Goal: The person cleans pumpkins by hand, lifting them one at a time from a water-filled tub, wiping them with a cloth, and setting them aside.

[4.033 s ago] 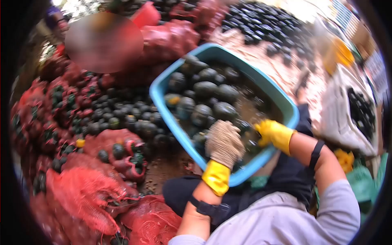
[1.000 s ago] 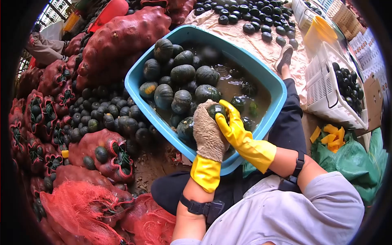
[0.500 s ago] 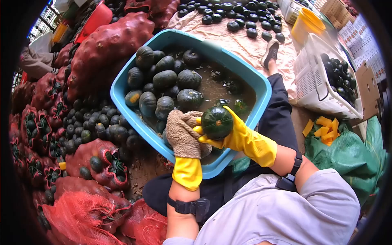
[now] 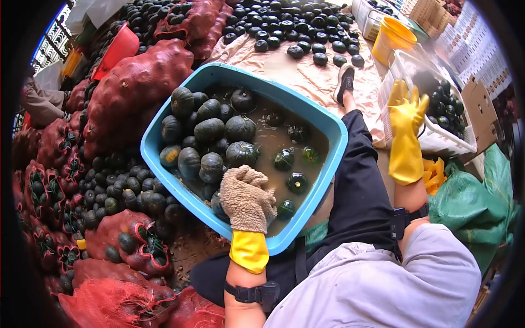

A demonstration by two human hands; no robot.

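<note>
At the near rim of the blue tub (image 4: 284,93), the left hand (image 4: 247,199), in a fuzzy scrub mitt, hangs loosely curled over the muddy water, gripping nothing; right of the tub, the right hand (image 4: 406,112) spreads wide and empty above the white basket (image 4: 445,143); scrubbing likely goes best one squash at a time, turned fully; roughly twenty squashes (image 4: 239,128) sit in the tub; one basket, one yellow bucket (image 4: 391,38).

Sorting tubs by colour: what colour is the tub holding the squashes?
The tub is light blue, seen in the head view.
</note>
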